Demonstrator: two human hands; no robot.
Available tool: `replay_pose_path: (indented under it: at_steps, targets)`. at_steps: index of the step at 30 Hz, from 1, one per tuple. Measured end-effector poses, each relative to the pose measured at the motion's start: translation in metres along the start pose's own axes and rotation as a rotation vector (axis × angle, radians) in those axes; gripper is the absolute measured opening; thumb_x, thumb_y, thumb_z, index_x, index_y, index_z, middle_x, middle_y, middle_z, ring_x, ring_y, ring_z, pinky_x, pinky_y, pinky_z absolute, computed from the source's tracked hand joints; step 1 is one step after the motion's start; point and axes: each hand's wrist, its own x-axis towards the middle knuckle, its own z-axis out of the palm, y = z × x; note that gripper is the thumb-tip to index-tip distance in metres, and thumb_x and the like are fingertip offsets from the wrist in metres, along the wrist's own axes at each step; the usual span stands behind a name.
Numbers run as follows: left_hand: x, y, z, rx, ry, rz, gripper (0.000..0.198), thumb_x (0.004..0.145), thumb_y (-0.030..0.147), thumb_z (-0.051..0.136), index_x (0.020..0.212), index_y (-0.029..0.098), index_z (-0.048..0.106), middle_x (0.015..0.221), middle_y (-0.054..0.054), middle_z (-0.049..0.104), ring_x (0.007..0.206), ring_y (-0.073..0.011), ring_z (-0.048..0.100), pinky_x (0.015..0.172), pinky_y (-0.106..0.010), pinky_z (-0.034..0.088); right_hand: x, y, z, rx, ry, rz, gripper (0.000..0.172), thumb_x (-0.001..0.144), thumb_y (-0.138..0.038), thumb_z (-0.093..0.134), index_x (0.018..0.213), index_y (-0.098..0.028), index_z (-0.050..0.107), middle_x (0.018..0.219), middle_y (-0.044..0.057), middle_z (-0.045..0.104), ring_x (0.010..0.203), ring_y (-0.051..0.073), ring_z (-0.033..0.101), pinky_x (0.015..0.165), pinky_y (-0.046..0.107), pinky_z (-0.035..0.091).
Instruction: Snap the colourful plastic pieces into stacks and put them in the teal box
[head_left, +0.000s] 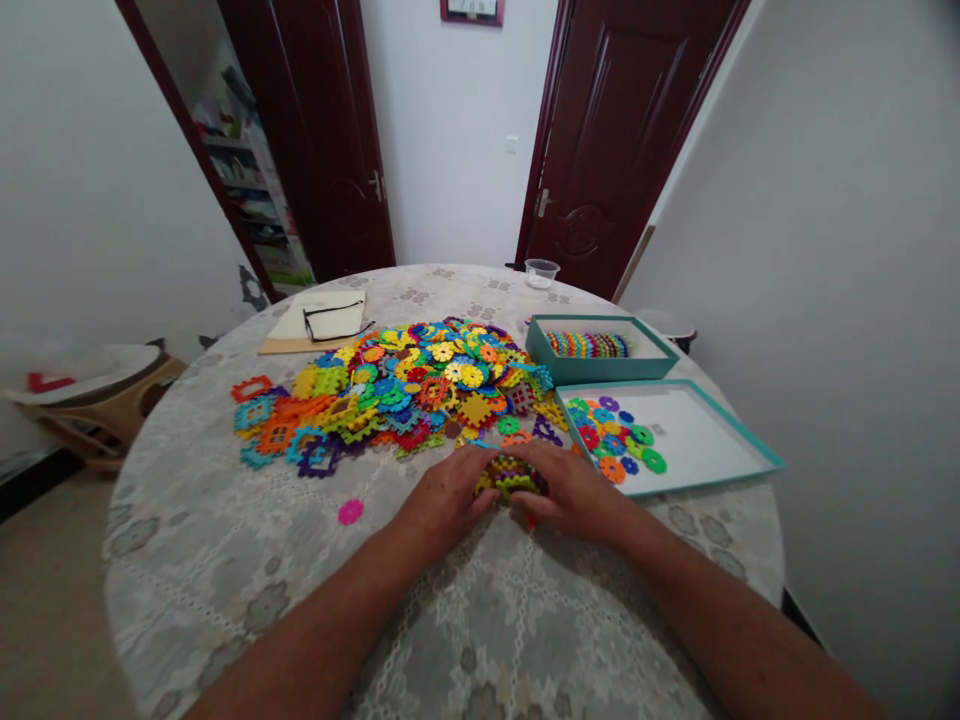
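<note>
Between my two hands is a short stack of colourful plastic discs (510, 476). My left hand (454, 490) curls round its left end, and my right hand (570, 488) closes on its right end. Fingers cover much of the stack. Just beyond the hands spreads a large heap of notched plastic building pieces (405, 385), round and square, in many colours. One pink disc (350, 512) lies apart, left of my left hand. To the right of my right hand, a shallow teal-edged box lid (697, 440) holds several loose discs (611, 440).
Behind the lid stands a teal box (607, 368) with a row of stacked discs (589, 345) inside. Black glasses (334, 322) rest on a pale notebook (300, 318) at the back left. A clear plastic bowl (541, 273) sits near the far edge of the round table (247, 600).
</note>
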Motion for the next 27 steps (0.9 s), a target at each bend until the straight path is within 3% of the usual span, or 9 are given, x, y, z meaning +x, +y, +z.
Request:
replay_pose_path:
  at_steps: [7, 12, 17, 21, 27]
  targets:
    - [-0.0004, 0.0023, -0.0002, -0.006, -0.027, -0.055, 0.045, 0.089, 0.015, 0.066, 0.132, 0.022, 0.058, 0.127, -0.008, 0.067, 0.118, -0.0236, 0.063, 0.103, -0.038, 0.049, -0.0036, 0.0046, -0.0049, 0.042, -0.047, 0.071, 0.064, 0.090, -0.024, 0.073, 0.151, -0.025, 0.053, 0.130, 0.013, 0.070, 0.107, 0.026, 0.069, 0.095, 0.042, 0.053]
    - [-0.0006, 0.0021, 0.0029, -0.046, -0.013, -0.080, 0.033, 0.089, 0.018, 0.064, 0.121, 0.023, 0.060, 0.113, -0.005, 0.069, 0.105, -0.0214, 0.066, 0.091, -0.033, 0.051, -0.0024, 0.0061, -0.0058, 0.046, -0.062, 0.044, 0.049, 0.090, -0.021, 0.070, 0.139, -0.022, 0.062, 0.123, 0.011, 0.072, 0.100, 0.024, 0.069, 0.092, 0.039, 0.053]
    - [0.0015, 0.0056, 0.0037, -0.130, -0.034, -0.090, 0.030, 0.089, 0.019, 0.062, 0.119, 0.023, 0.061, 0.104, -0.002, 0.070, 0.090, -0.0178, 0.066, 0.080, -0.029, 0.049, 0.0003, 0.0030, -0.0038, 0.033, 0.005, 0.046, 0.036, 0.093, -0.023, 0.070, 0.128, -0.022, 0.065, 0.116, 0.009, 0.073, 0.098, 0.023, 0.068, 0.088, 0.037, 0.052]
    - [0.0022, 0.0060, 0.0043, -0.161, -0.021, -0.101, 0.033, 0.087, 0.017, 0.064, 0.119, 0.023, 0.061, 0.106, -0.002, 0.070, 0.088, -0.0167, 0.066, 0.079, -0.029, 0.050, -0.0014, 0.0014, -0.0050, 0.041, -0.025, 0.015, 0.039, 0.092, -0.027, 0.071, 0.130, -0.024, 0.063, 0.120, 0.009, 0.071, 0.103, 0.024, 0.067, 0.089, 0.037, 0.052]
    - [0.0001, 0.0049, 0.0063, -0.158, -0.022, -0.081, 0.040, 0.086, 0.017, 0.065, 0.126, 0.022, 0.060, 0.110, -0.004, 0.068, 0.092, -0.0181, 0.066, 0.083, -0.031, 0.051, -0.0047, 0.0063, -0.0089, 0.027, -0.020, 0.035, 0.037, 0.095, -0.029, 0.066, 0.131, -0.024, 0.062, 0.107, 0.007, 0.070, 0.079, 0.018, 0.065, 0.077, 0.033, 0.052]
